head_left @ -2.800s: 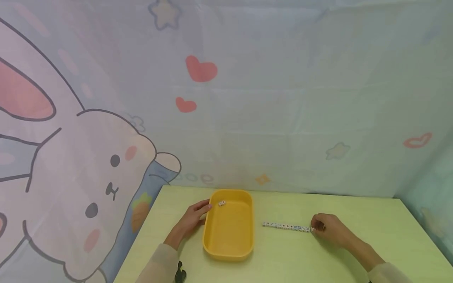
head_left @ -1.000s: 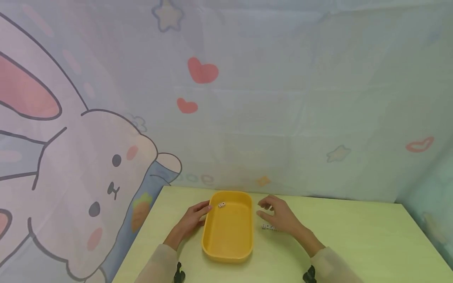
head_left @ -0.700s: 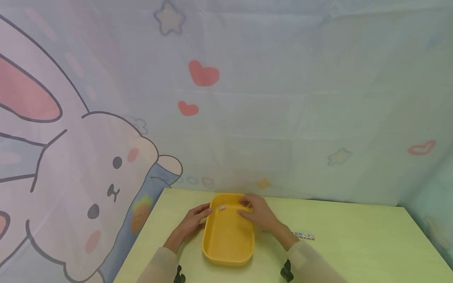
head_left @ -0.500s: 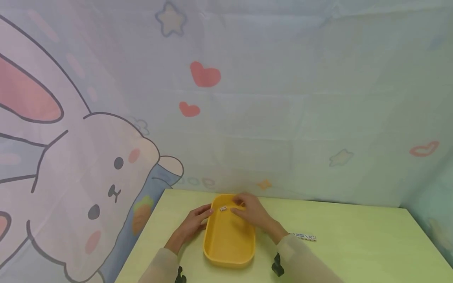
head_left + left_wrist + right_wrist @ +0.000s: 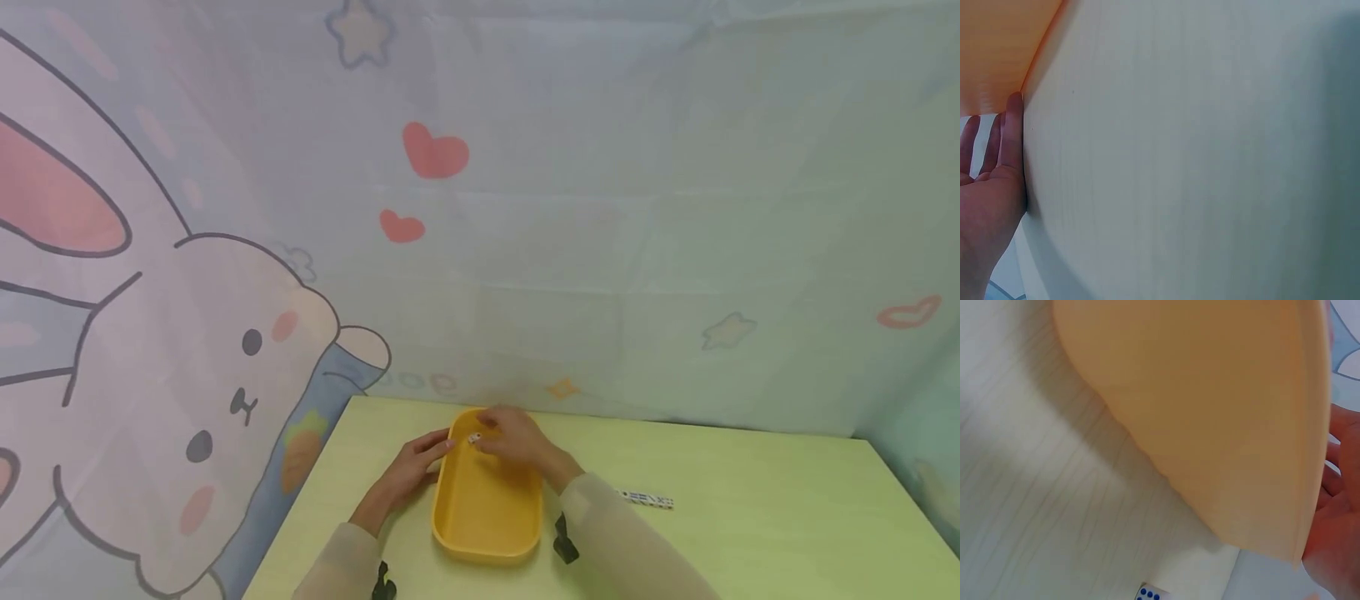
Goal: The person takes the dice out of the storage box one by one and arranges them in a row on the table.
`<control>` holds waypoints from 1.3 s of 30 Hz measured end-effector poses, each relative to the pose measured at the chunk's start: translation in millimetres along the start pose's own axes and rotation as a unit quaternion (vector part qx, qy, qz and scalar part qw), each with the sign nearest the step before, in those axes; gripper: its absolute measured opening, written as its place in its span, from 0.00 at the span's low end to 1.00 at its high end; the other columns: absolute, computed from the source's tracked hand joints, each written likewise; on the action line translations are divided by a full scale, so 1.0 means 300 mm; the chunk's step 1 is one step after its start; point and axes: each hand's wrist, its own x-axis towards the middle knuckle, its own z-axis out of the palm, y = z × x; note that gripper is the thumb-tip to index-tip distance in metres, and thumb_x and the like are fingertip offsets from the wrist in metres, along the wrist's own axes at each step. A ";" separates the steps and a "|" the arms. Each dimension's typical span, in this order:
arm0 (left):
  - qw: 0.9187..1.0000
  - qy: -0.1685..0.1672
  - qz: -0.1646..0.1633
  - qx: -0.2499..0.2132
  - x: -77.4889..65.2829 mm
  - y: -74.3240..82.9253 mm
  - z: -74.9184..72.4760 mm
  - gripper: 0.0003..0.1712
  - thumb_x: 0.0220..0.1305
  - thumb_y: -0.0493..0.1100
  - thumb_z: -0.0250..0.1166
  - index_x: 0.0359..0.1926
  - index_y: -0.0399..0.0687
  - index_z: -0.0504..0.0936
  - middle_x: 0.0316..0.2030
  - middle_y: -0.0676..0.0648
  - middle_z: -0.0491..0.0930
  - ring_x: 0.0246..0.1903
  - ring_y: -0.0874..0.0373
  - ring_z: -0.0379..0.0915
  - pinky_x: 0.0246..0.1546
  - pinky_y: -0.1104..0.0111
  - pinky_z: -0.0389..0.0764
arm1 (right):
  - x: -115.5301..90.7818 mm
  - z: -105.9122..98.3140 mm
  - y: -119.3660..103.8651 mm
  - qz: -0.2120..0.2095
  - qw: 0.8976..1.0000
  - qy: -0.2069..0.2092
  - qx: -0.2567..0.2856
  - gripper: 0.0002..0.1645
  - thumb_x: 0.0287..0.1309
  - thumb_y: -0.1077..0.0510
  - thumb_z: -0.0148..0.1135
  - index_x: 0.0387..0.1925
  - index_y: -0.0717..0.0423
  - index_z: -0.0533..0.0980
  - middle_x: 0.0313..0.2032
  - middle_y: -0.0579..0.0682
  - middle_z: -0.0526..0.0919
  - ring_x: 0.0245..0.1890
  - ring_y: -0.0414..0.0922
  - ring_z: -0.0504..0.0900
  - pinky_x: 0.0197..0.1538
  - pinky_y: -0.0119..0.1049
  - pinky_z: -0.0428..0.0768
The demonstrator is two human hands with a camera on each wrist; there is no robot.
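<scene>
A yellow tray (image 5: 487, 552) stands on the table, with a small group of white dice (image 5: 474, 438) in its far left corner. My left hand (image 5: 411, 467) rests against the tray's left side, a fingertip at the rim. In the left wrist view, the fingers of that hand stretch straight to the orange-looking tray wall (image 5: 1004, 50). My right hand (image 5: 513, 437) reaches over the tray's right rim, thumb and fingers apart beside those dice. Its fingertips are hidden behind the tray in the right wrist view.
Right of the tray lies a row of white dice (image 5: 647, 499), its left part hidden by my right forearm. One die with blue dots (image 5: 1150, 592) shows in the right wrist view. A printed cloth wall (image 5: 600, 250) rises behind the table (image 5: 765, 508).
My right hand has left the right end of the dice row, passed over the row and moved left into the tray to its dice. My left hand has stayed at the tray's side.
</scene>
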 end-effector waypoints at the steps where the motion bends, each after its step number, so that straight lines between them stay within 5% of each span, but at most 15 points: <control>1: 1.000 0.000 -0.001 0.000 -0.001 -0.001 0.000 0.36 0.80 0.52 0.62 0.78 0.37 0.68 0.74 0.34 0.69 0.65 0.41 0.77 0.57 0.55 0.85 | 0.004 0.002 -0.001 0.007 1.000 -0.007 -0.009 0.30 0.61 0.55 0.74 0.61 0.68 0.81 0.52 0.62 0.86 0.54 0.59 0.84 0.63 0.55 0.80; 7: 1.000 0.004 -0.003 0.003 -0.003 -0.002 -0.001 0.35 0.79 0.52 0.63 0.77 0.40 0.70 0.73 0.37 0.71 0.63 0.44 0.78 0.57 0.57 0.85 | 0.016 0.013 -0.008 0.011 0.999 -0.025 -0.031 0.31 0.60 0.54 0.72 0.62 0.66 0.80 0.54 0.61 0.87 0.56 0.59 0.84 0.64 0.53 0.80; 14: 1.000 -0.001 0.002 -0.001 0.000 -0.007 0.008 0.34 0.79 0.51 0.64 0.77 0.39 0.70 0.73 0.37 0.71 0.63 0.45 0.78 0.57 0.57 0.85 | 0.005 0.035 -0.007 -0.023 0.998 -0.042 -0.034 0.15 0.61 0.58 0.72 0.46 0.64 0.82 0.36 0.52 0.85 0.36 0.48 0.79 0.48 0.47 0.80; 23: 1.000 -0.002 0.003 0.008 -0.004 -0.007 0.017 0.35 0.78 0.52 0.64 0.77 0.40 0.70 0.74 0.37 0.70 0.64 0.45 0.78 0.57 0.57 0.85 | -0.012 0.050 -0.011 -0.013 0.998 -0.054 -0.033 0.18 0.61 0.63 0.72 0.50 0.67 0.81 0.44 0.58 0.85 0.46 0.55 0.81 0.58 0.54 0.79; 39: 1.000 -0.001 -0.003 0.003 0.005 -0.004 0.020 0.34 0.78 0.51 0.65 0.77 0.39 0.70 0.73 0.37 0.72 0.62 0.46 0.78 0.56 0.59 0.85 | -0.022 0.073 -0.018 0.016 0.996 -0.073 -0.049 0.06 0.61 0.70 0.67 0.40 0.61 0.84 0.34 0.48 0.84 0.35 0.44 0.78 0.48 0.40 0.82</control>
